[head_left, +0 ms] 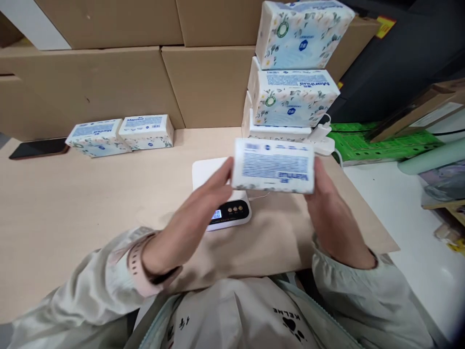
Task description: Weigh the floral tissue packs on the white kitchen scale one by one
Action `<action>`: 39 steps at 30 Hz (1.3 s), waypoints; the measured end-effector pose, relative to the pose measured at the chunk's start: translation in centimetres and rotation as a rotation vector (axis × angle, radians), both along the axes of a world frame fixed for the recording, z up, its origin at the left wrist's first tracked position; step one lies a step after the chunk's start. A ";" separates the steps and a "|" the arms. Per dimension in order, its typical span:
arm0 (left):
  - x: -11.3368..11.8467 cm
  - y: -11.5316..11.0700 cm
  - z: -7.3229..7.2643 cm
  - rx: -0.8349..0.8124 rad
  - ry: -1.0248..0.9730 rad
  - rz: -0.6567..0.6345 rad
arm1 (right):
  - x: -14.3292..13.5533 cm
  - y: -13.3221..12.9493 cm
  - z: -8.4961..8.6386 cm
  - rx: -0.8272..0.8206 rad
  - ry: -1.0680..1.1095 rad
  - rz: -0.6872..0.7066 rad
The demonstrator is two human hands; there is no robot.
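L hand [191, 215] + R hand [332, 213] grip tissue pack [273, 166] at opp. ends, above/right of scale [234, 211].

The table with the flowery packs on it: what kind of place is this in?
Possibly a small packing or storage area, though I can't be certain: cardboard boxes line the back, matching packs are stacked up, and a digital scale sits there.

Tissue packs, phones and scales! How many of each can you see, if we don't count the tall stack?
Tissue packs: 3 (one held, plus the pack by the phone and its neighbour)
Phone: 1
Scale: 1
Total: 5
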State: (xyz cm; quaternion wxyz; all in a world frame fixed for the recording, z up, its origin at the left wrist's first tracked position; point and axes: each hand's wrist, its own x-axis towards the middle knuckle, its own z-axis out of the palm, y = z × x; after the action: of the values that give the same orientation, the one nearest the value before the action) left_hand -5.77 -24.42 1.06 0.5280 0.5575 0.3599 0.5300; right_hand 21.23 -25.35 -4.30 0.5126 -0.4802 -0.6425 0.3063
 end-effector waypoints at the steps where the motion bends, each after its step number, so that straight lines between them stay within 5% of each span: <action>1: -1.3 0.0 0.1 -0.087 -0.001 -0.050 | -0.9 0.7 -0.3 -0.076 0.051 0.068; 6: -4.8 0.1 -1.0 -0.236 0.004 -0.100 | -4.4 3.5 -1.4 -0.288 0.117 0.295; 13: -6.9 0.6 -2.6 -0.407 -0.018 -0.031 | -6.6 4.0 -1.1 -0.432 0.168 0.305; 16: -8.0 0.7 -4.2 -0.377 -0.046 0.058 | -6.5 3.8 -2.4 -0.206 0.146 0.160; 19: -9.0 0.8 -6.4 -0.216 -0.032 0.292 | -6.2 3.7 -3.8 0.044 0.128 -0.112; 23: -9.6 0.6 -8.5 -0.033 -0.061 0.520 | -6.3 3.9 -4.5 0.164 0.200 -0.353; 39: -9.2 0.3 -9.0 -0.035 -0.139 0.480 | -6.6 4.0 -4.3 0.180 0.247 -0.424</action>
State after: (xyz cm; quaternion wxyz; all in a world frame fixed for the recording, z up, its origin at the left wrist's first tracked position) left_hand -15.02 -24.15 -7.99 0.4201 0.4091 0.4537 0.6710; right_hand 14.63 -21.37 -8.55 0.6806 -0.5156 -0.4847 0.1899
